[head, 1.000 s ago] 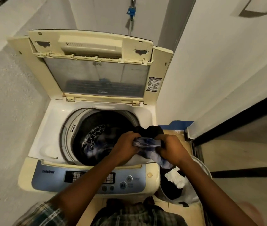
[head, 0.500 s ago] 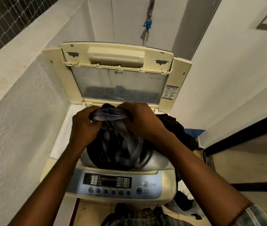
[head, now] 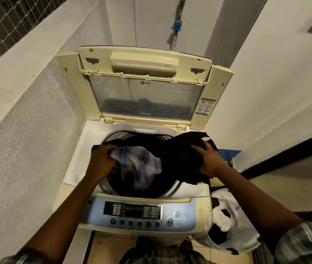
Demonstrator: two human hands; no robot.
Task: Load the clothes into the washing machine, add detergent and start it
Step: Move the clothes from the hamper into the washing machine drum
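Both hands push laundry into the washer [head: 86, 149] at frame centre: left hand [head: 101, 161] clutches a checked shirt [head: 138, 161], right hand [head: 208, 161] grips a black garment [head: 182, 149] draped over the rim, which may slip outside.

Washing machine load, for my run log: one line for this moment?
stage: loading | left hand: plaid garment | right hand: black garment | lid: open

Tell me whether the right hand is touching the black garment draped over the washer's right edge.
Touching. The head view shows the right hand pressed flat onto the black garment, fingers spread across the fabric with no gap showing between them.
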